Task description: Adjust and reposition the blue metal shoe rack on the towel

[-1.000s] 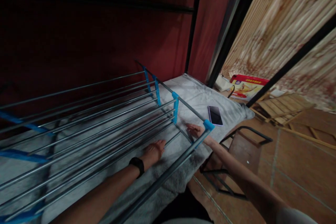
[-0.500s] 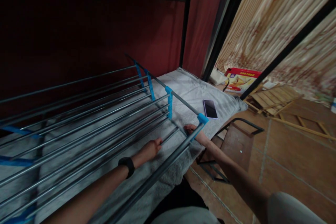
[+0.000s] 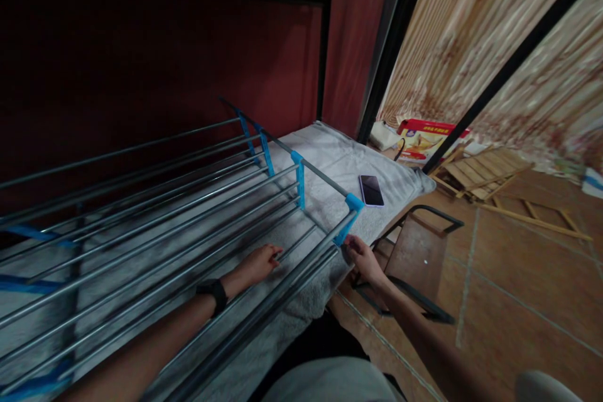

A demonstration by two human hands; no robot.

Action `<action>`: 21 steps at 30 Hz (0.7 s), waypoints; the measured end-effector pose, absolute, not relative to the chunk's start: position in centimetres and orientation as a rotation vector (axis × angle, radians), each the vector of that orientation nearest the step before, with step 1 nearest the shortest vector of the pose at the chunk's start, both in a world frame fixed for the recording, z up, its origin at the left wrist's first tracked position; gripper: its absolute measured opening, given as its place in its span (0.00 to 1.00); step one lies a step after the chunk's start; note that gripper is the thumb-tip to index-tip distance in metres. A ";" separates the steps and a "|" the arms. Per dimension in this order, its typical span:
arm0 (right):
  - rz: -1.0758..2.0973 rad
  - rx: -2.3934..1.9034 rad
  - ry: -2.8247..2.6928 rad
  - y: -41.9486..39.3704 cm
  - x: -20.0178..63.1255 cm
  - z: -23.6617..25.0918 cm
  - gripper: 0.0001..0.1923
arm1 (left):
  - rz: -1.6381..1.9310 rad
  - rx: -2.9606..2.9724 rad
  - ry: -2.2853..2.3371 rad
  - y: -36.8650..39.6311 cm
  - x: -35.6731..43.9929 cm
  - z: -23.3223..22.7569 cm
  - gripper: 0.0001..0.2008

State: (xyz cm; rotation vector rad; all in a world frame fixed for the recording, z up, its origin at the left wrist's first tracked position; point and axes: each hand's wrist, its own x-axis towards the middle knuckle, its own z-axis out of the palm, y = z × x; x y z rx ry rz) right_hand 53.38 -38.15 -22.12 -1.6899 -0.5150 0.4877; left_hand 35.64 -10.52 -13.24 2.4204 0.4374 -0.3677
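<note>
A metal rack [image 3: 188, 201] with blue joints lies on its side across a grey blanket [image 3: 339, 163]. The left hand [image 3: 254, 264], palm down, reaches between its lower rods; the right hand [image 3: 360, 257] touches the rack's near corner. A phone [image 3: 371, 190] lies on the blanket beyond.

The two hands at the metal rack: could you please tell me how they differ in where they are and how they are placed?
The left hand reaches in among the rack's lower rods, fingers stretched flat; the right hand stays outside, at the rack's end by the blue corner piece. The left wrist wears a black band; the right wrist is bare. Both are bare hands at the rack, over the white blanket.
</note>
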 end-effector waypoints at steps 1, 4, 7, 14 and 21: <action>0.494 -1.680 -0.471 -38.4 52.6 -22.4 0.12 | -0.354 2.427 0.446 -10.2 35.4 -12.8 0.20; 0.611 -1.615 -0.323 -38.5 50.1 -22.8 0.15 | -0.300 2.401 0.480 -9.1 34.4 -10.9 0.18; 0.883 -1.524 -0.250 -38.3 48.3 -22.6 0.18 | -0.218 2.326 0.490 -8.2 32.6 -7.4 0.19; 1.237 -1.423 -0.295 -37.8 46.9 -21.9 0.19 | 0.048 2.569 0.749 -13.6 23.2 5.0 0.21; 1.305 -1.323 -0.136 -37.8 46.9 -22.9 0.20 | 0.238 2.674 0.239 -25.8 17.3 5.4 0.16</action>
